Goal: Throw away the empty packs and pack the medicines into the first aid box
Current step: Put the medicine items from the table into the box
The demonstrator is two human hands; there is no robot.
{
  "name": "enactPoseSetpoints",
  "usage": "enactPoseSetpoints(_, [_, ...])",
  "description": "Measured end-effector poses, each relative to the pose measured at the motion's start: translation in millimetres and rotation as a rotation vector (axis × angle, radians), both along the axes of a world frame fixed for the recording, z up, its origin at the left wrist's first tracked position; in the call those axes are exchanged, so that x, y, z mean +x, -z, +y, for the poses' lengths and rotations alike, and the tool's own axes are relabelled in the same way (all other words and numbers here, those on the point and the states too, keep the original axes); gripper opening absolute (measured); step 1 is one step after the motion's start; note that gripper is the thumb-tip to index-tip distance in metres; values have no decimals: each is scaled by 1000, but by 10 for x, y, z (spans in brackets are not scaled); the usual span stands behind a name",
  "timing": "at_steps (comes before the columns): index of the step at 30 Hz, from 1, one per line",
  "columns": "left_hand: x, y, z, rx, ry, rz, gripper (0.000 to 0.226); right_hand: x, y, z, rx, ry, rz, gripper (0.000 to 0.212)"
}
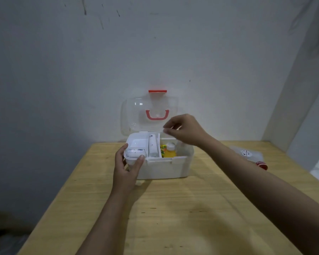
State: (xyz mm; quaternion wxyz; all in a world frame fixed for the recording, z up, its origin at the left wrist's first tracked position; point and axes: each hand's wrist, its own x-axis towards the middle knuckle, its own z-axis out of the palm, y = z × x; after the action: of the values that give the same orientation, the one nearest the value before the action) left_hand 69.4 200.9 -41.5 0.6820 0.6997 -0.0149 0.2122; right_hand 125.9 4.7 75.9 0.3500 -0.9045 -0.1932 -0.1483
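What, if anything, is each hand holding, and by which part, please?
Left hand grips the white tray by its front-left corner. Right hand pinches near the tray's back right edge; contact cannot be told.

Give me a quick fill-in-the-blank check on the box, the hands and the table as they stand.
1. The first aid box has its clear lid ____.
2. The left hand touches the inner tray at the box's ____ end.
3. The bottle inside the box is ____.
4. The right hand is ____ the box.

Missing: open; left; yellow; above

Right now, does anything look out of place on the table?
Yes. A clear packet and a small red item lie near the table's right edge, apart from the open first aid box.
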Motion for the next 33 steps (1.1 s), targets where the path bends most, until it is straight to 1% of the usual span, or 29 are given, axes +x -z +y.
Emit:
enactPoseSetpoints(2, [22,18,2,-25,0,-10,60,57,59,-386,28,118,-6,14])
enactPoseSetpoints(3, [32,31,2,-33,2,-7,61,81,111,-588,11,181,5,14])
enactPoseSetpoints(5, [39,42,-11,-30,-3,-1,59,132,272,-969,-88,300,56,17])
enactPoseSetpoints(8, [51,55,-33,-29,-25,-8,55,185,609,-1350,-264,407,208,33])
enactPoseSetpoints(10, [58,59,-40,-21,-35,-17,53,197,802,-1436,-309,425,254,45])
enactPoseSetpoints(12, [68,68,-40,-16,-44,-12,52,208,938,-1431,-297,436,258,45])
enactPoseSetpoints(15, [72,70,-43,-13,-51,-11,52,202,1070,-1378,-327,435,217,29])
enactPoseSetpoints(17, [81,66,-39,0,-61,-13,52,166,1106,-1357,-322,440,195,26])
enactPoseSetpoints(22, [93,70,-33,-3,-53,-6,54,-121,1159,-1384,-290,429,110,22])
enactPoseSetpoints(24, [90,68,-33,-4,-48,-8,55,-308,1190,-1455,-259,423,91,24])
enactPoseSetpoints(28, [88,64,-46,-8,-52,-10,55,-663,1237,-1744,-128,507,49,31])
enactPoseSetpoints(33, [86,66,-41,-13,-50,-7,55,-966,1264,-2104,-125,603,94,26])
